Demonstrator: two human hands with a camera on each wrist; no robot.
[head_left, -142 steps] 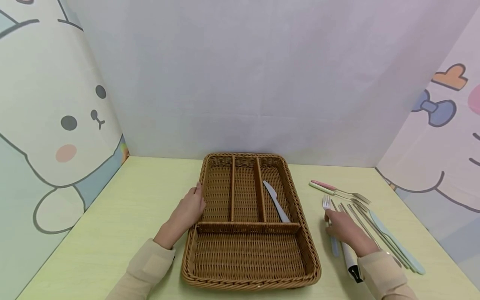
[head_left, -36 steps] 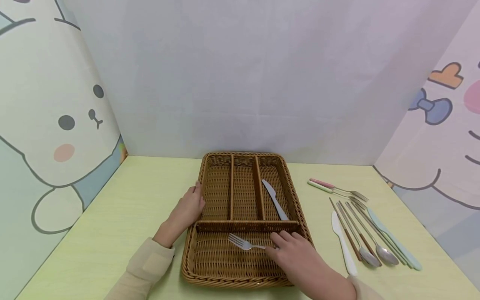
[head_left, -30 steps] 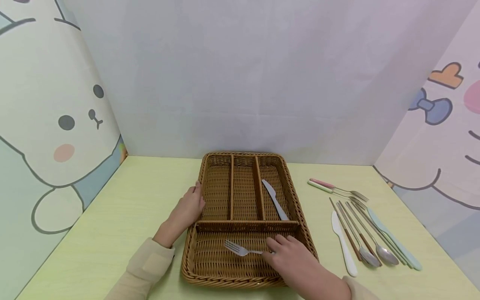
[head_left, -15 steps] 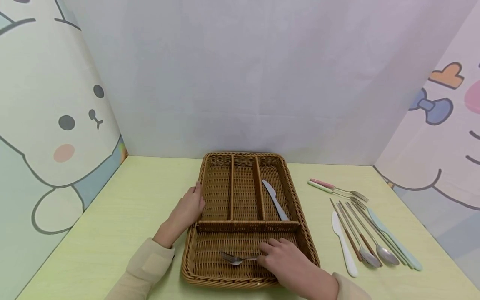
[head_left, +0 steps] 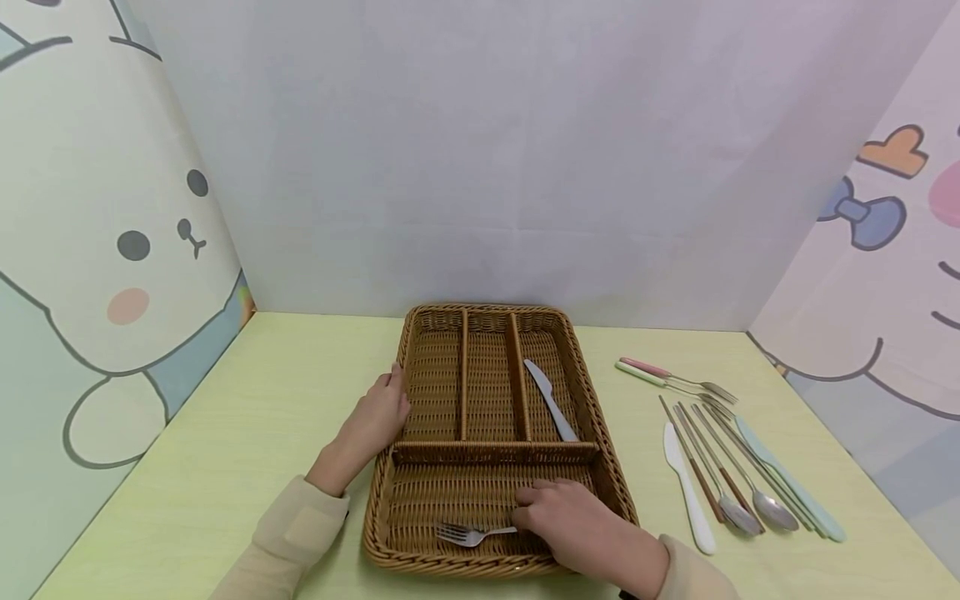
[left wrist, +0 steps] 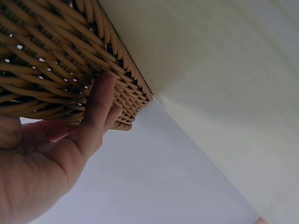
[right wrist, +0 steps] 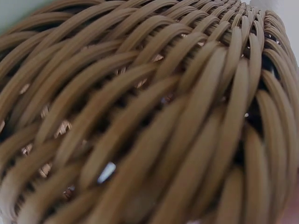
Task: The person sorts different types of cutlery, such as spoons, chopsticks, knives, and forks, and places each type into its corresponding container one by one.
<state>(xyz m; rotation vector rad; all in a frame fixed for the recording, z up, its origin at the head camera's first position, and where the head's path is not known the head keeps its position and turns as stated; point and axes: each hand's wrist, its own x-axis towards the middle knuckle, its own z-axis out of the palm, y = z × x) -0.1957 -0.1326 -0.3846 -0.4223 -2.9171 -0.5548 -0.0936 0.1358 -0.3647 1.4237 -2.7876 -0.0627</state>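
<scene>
A brown wicker cutlery tray [head_left: 495, 569] has three long compartments at the back and one wide compartment in front. My left hand [head_left: 373, 423] grips its left rim; the left wrist view shows a digit [left wrist: 96, 109] lying against the woven outer wall [left wrist: 51, 60]. Inside the front compartment, my right hand [head_left: 562, 525] holds a fork [head_left: 471, 536] by the handle, tines pointing left, low near the front wall. The hand covers most of the handle. A pale-handled knife [head_left: 551, 400] lies in the back right compartment. Only weave [right wrist: 140, 116] fills the right wrist view.
Right of the tray lie a white knife [head_left: 686, 487], brown-ended chopsticks [head_left: 693, 462], two spoons [head_left: 772, 510], a mint knife [head_left: 787, 479], and forks with pink [head_left: 645, 367] and pale green [head_left: 637, 372] handles. A pale curtain [head_left: 525, 167] stands behind the table.
My right hand has brought the fork from the table into the front compartment, then lower and toward the front wall. The left hand has stayed at the rim.
</scene>
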